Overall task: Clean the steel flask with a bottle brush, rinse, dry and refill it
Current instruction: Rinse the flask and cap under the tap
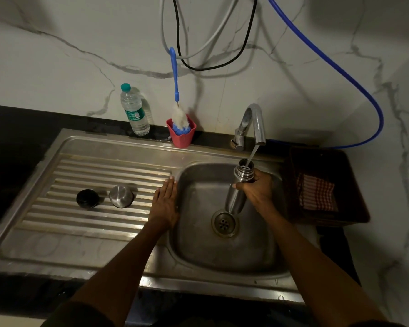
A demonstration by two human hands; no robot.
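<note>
Steel flask (pixel 238 187) sits tilted over the sink basin (pixel 198 244), right hand (pixel 257 188) gripping it under the tap (pixel 254 123) stream; left hand (pixel 165 201) flat on the rim. Keep the mouth centred, fill partway.

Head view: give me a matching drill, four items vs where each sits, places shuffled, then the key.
Items:
1. flask
2. brush
3. steel cap
4. checked cloth

Places:
A. in the dark tray right of the sink
B. on the ribbed drainboard
C. under the running tap, gripped by the right hand
D. head down in the red cup

Pairs: 1-C, 2-D, 3-B, 4-A
</note>
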